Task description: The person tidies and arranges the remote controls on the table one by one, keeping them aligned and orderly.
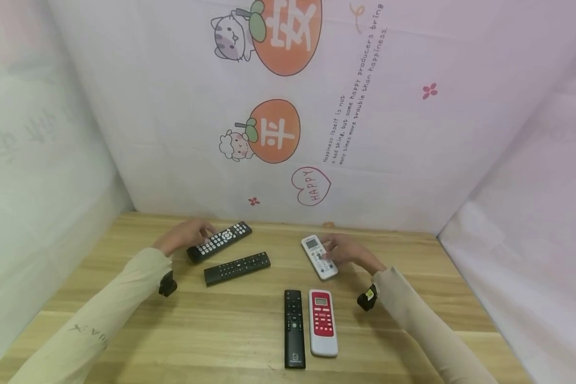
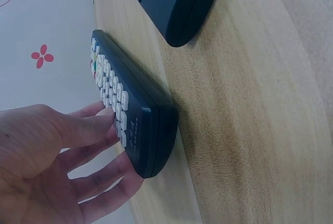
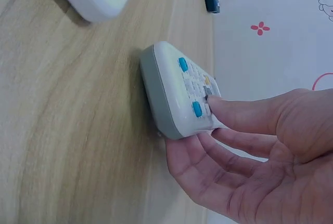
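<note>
At the back left of the table, my left hand (image 1: 186,235) grips a black remote with white buttons (image 1: 219,241). In the left wrist view the thumb of the hand (image 2: 67,156) lies on the buttons of that remote (image 2: 132,112), with the fingers beneath its edge. My right hand (image 1: 348,250) holds a white remote with a small screen (image 1: 319,257) at the back, right of centre. The right wrist view shows the thumb of the hand (image 3: 250,151) on the face of the white remote (image 3: 174,91) and the fingers curled under its side.
A second black remote (image 1: 237,268) lies just in front of the left one. Nearer the front, a long black remote (image 1: 294,328) and a red and white remote (image 1: 322,322) lie side by side on the wooden table (image 1: 211,336). A printed white cloth (image 1: 389,197) hangs behind.
</note>
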